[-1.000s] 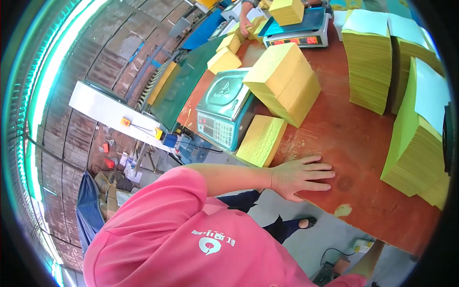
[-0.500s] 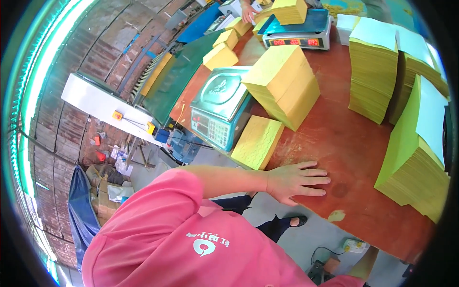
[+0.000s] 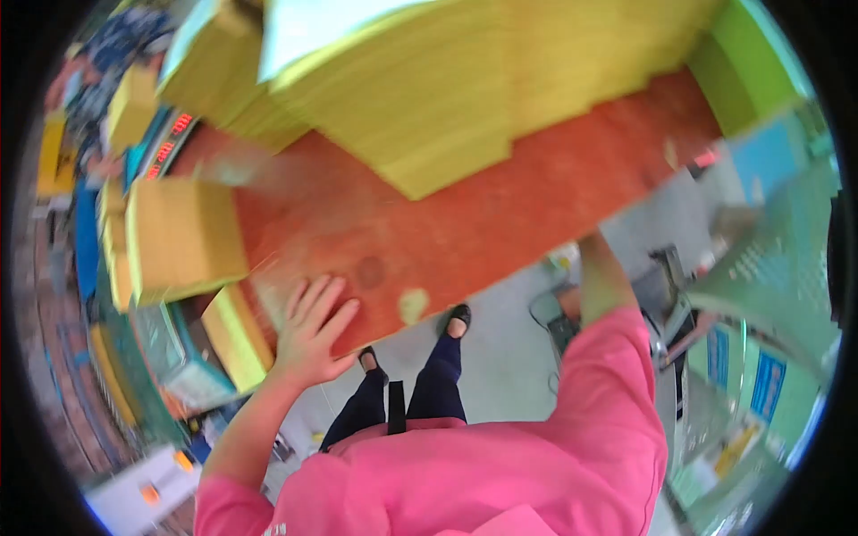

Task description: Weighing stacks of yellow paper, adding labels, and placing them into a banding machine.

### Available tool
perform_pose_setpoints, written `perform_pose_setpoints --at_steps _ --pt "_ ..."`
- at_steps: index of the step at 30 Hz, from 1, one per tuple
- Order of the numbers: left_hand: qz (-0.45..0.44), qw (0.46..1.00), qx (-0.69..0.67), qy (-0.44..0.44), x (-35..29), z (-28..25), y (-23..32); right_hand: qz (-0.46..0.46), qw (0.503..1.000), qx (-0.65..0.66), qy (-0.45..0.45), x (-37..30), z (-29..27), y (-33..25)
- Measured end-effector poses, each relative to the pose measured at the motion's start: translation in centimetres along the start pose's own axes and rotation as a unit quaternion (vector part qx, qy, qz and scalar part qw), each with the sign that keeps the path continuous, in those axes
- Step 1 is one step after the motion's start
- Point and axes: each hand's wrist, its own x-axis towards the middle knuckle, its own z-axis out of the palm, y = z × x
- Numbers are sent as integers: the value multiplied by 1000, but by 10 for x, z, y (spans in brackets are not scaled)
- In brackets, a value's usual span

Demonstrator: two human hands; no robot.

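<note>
My left hand (image 3: 315, 326) rests palm down on the reddish-brown tabletop (image 3: 465, 232), fingers spread and nothing in them. Just left of it lies a low yellow block of stacked paper (image 3: 237, 339). A taller yellow paper block (image 3: 183, 237) stands beyond that, beside a teal scale (image 3: 192, 384). My right forearm reaches forward to the table's near edge on the right. There the right hand and its fingers are hidden, apparently below the tabletop. Large yellow paper stacks (image 3: 411, 107), blurred, fill the far side of the table; a pale sheet (image 3: 326, 31) tops one.
Another scale (image 3: 165, 147) with a red display stands at the far left, near a person in patterned clothing (image 3: 116, 67). A yellow-green stack (image 3: 755, 67) stands at the table's right end. Green perforated metal (image 3: 778, 286) is at my right, above the grey floor (image 3: 500, 375).
My view has swung right, bringing the large paper stacks and my right forearm into sight. My left hand stays flat on the tabletop.
</note>
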Motion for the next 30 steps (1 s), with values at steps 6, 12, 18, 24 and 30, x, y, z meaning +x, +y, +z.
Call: perform_pose_setpoints --at_steps 6,12,18,24,30 --pt "19 1000 -1 4 13 8 8 2 997 -11 77 2 -34 1" --pt "32 999 9 4 11 11 11 64 992 48 96 -19 -74 14" --pt "13 1000 26 5 12 2 13 431 847 305 69 -144 -118 -80" --pt "79 988 -102 91 8 -3 60 -104 989 -94 -49 -273 -159 -160" --pt "-64 861 -504 -42 -35 -63 94 -138 975 45 -168 -290 -123 -382"
